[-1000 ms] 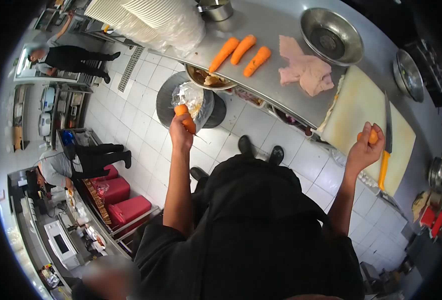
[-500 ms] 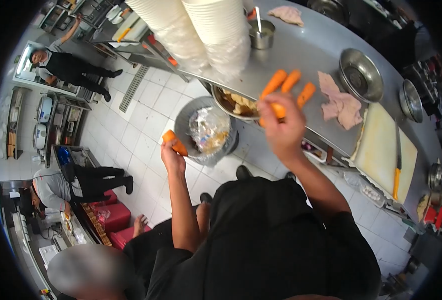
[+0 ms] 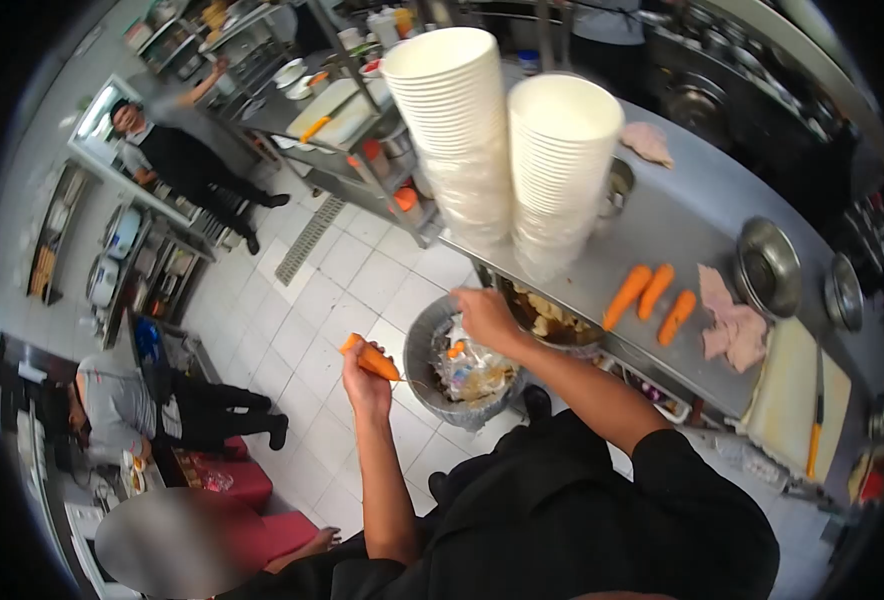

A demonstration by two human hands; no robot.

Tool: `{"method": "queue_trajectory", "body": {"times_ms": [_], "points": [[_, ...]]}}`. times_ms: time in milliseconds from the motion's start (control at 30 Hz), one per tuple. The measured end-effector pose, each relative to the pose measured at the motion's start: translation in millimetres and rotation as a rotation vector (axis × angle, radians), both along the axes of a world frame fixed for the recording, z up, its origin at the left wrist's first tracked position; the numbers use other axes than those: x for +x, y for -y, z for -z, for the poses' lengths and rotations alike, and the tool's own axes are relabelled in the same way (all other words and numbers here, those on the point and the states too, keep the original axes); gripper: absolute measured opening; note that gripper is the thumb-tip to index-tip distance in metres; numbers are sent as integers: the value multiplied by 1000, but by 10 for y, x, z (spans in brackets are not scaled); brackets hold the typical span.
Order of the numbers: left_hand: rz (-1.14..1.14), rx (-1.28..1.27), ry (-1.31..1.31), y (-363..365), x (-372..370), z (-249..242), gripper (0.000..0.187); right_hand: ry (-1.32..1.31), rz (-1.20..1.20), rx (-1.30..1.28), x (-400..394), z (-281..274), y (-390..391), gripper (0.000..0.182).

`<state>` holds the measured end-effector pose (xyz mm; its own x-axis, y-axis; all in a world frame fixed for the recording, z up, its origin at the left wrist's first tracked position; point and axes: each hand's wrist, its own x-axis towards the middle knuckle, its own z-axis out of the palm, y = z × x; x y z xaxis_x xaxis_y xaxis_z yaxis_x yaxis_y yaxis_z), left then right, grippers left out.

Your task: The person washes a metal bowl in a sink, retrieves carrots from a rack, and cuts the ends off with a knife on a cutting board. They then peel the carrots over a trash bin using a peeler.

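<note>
My left hand (image 3: 370, 395) is closed round an orange carrot (image 3: 372, 358), which it holds level beside the bin. My right hand (image 3: 487, 318) reaches over the rubbish bin (image 3: 424, 390), its fingers pointing down and apart, with nothing visible in them. Below those fingers, small orange pieces (image 3: 455, 349) lie on crumpled clear plastic in the bin. Three more carrots (image 3: 652, 292) rest on the steel counter (image 3: 652, 235), to the right of my right arm.
Stacks of white tubs (image 3: 447, 110) stand at the counter's edge. Pale meat pieces (image 3: 732, 325), a metal bowl (image 3: 768, 268) and a cutting board (image 3: 790, 400) with a knife (image 3: 817, 425) lie to the right. A pan of food (image 3: 552, 318) sits below the edge. Other people are nearby on the left.
My right hand has moved left from beside the carrots on the counter to above the bin. Orange pieces now show in the bin. My left hand keeps its carrot.
</note>
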<state>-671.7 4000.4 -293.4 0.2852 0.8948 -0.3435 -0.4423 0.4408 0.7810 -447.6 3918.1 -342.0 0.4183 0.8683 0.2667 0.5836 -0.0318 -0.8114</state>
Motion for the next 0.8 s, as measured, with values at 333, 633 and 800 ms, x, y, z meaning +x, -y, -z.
{"method": "queue_trajectory", "body": {"times_ms": [333,633,800], "points": [[-184,1,-422,-123,-443,40,31,-3,444,496,537,-1411,-2321,81],[-67,-54,-343,-1097,-1252,517,30,76,1026,542,828,-1813,-3017,86],[104,-288,5,-1811,-1568,704,28,77,1053,495,662,-1498,-3003,100]]}}
